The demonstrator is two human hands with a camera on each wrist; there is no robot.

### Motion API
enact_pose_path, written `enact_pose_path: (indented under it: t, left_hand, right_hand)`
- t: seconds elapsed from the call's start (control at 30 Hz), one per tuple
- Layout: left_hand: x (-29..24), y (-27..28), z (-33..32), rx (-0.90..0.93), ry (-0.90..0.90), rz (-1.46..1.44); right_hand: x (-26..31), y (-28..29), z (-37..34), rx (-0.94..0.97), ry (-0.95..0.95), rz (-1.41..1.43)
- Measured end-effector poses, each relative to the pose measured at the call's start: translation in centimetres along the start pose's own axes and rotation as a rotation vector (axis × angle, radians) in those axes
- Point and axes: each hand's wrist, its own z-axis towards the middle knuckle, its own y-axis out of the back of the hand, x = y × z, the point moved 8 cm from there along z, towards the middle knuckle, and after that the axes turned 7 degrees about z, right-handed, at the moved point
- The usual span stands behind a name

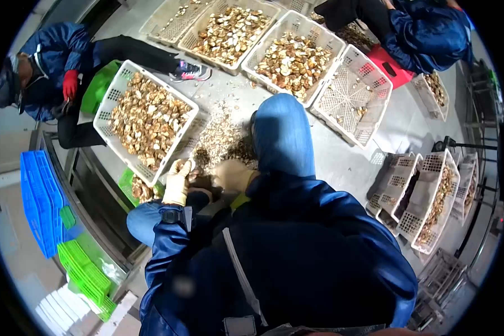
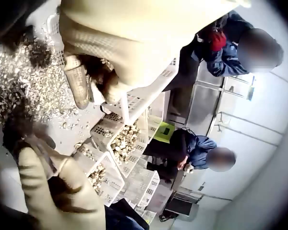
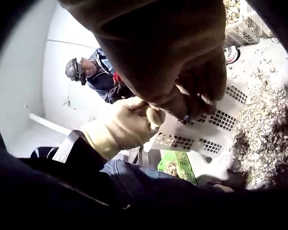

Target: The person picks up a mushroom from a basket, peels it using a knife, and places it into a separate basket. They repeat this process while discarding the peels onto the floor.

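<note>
My gloved left hand (image 1: 176,183) is beside the near corner of a white crate (image 1: 120,152) heaped with brown and pale mushrooms (image 1: 145,115). Between its thumb and fingers is a brown mushroom (image 2: 100,73), partly covered by the glove in the left wrist view. My right hand (image 1: 233,175), also in a pale glove, is blurred in the head view, close by on the right. In the left wrist view its thumb and fingers pinch a small dark flat tool (image 2: 42,152), whose kind I cannot tell. Below the hands lies a pile of small pale cut pieces (image 1: 221,137).
More white crates of mushrooms (image 1: 294,61) stand ahead, with a nearly bare one (image 1: 325,106) beside them. A green basket (image 1: 127,180) sits by my left knee. Two people in blue jackets (image 1: 431,36) sit at the far left and right. Stacked crates (image 1: 411,224) stand to the right.
</note>
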Motion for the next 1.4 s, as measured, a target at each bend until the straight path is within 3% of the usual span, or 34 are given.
enact_pose_path:
  t: [0.03,0.07,0.17,0.2,0.23,0.27,0.33,0.37,0.4,0.47,0.5,0.53,0.57,0.6,0.63,0.67,0.7,0.73,0.8,0.87,0.93,1.0,1.07,1.1,1.13,1.2,1.23,1.37,1.4]
  left_hand:
    - [0.1,-0.3,1.0,-0.03,0.044,-0.02]
    - [1.6,-0.2,4.3,0.053,0.007,0.016]
    - [-6.3,-10.4,2.8,0.231,-0.021,-0.007]
    - [-7.3,-13.3,4.2,0.397,-0.099,-0.025]
    - [-8.2,-15.8,5.2,0.537,-0.29,-0.002]
    - [-10.9,-18.8,4.4,0.491,-0.438,0.671]
    - [-16.2,-23.1,1.8,0.395,-0.761,1.201]
    - [-13.9,-23.7,3.9,0.488,-0.521,0.556]
    - [-11.3,-24.2,6.1,0.553,-0.274,-0.093]
    - [-11.7,-21.5,6.9,0.464,-0.431,0.286]
    - [-11.8,-19.9,7.0,0.418,-0.501,0.479]
    - [-11.1,-17.7,7.1,0.424,-0.529,0.351]
    - [-12.6,-14.2,5.5,0.29,-0.554,0.576]
    - [-10.9,-10.2,6.8,0.184,-0.387,0.585]
    - [-8.5,-6.6,9.8,0.182,-0.435,0.831]
    - [-8.5,-2.6,8.9,0.053,-0.286,0.446]
    - [-6.4,1.5,10.5,0.092,-0.235,0.207]
    - [-10.0,3.1,7.7,-0.06,-0.203,0.39]
    - [-7.4,10.3,11.6,-0.269,-0.259,0.582]
    - [-9.5,11.5,12.5,-0.346,-0.301,0.679]
    - [-12.8,9.9,13.9,-0.389,-0.53,1.074]
    - [-12.9,8.3,18.0,-0.385,-0.488,1.166]
    - [-12.9,5.7,21.2,-0.38,-0.503,1.512]
    - [-12.1,5.6,24.1,-0.258,-0.36,1.596]
    - [-12.4,4.5,24.3,-0.25,-0.365,1.825]
    - [-13.0,3.7,25.3,-0.101,-0.164,1.884]
    - [-13.7,3.1,24.4,-0.153,-0.175,1.945]
    - [-12.4,3.6,25.1,0.094,-0.186,1.744]
    - [-12.0,3.5,24.9,0.06,-0.181,1.784]
  right_hand:
    - [-0.1,-0.2,0.2,0.048,-0.025,-0.061]
    - [-0.4,-0.6,0.2,0.103,-0.052,-0.12]
    - [-0.1,-1.0,0.3,0.239,-0.125,-0.202]
    - [0.4,-1.1,0.3,0.286,-0.133,-0.212]
    - [0.7,-0.9,0.5,0.276,-0.119,-0.193]
    - [1.4,-0.4,0.8,0.221,-0.088,-0.113]
    - [3.0,1.9,1.5,-0.051,0.037,0.432]
    - [3.6,2.5,1.9,-0.134,0.105,0.672]
    - [4.0,2.6,2.3,-0.162,0.15,0.705]
    - [4.0,1.6,1.4,-0.132,0.371,-0.146]
    - [2.5,0.2,2.1,0.094,0.146,-0.169]
    - [1.3,-0.7,2.0,0.314,-0.08,-0.19]
    - [0.0,-1.9,1.1,0.53,-0.306,-0.208]
    - [0.0,-2.1,1.5,0.49,-0.253,-0.172]
    - [-0.3,-2.6,1.7,0.45,-0.201,-0.134]
    - [-0.3,-2.9,1.7,0.412,-0.153,-0.098]
    - [-0.1,-3.0,1.7,0.39,-0.131,-0.069]
    - [0.2,-3.1,1.8,0.366,-0.11,-0.04]
    - [0.7,-3.1,2.2,0.358,-0.092,-0.012]
    - [1.5,-3.1,2.7,0.388,-0.098,-0.005]
    - [1.3,-3.5,3.0,0.414,-0.128,-0.02]
    - [1.2,-3.5,3.3,0.413,-0.14,-0.03]
    - [1.2,-3.1,3.6,0.408,-0.161,-0.03]
    - [1.2,-3.0,3.7,0.408,-0.173,-0.029]
    - [1.3,-2.9,3.8,0.405,-0.174,-0.027]
    - [1.4,-2.6,3.9,0.401,-0.171,-0.024]
    - [1.6,-2.4,4.0,0.398,-0.175,-0.02]
    - [2.2,-2.1,4.3,0.413,-0.166,0.004]
    - [2.2,-2.1,4.3,0.417,-0.159,0.009]
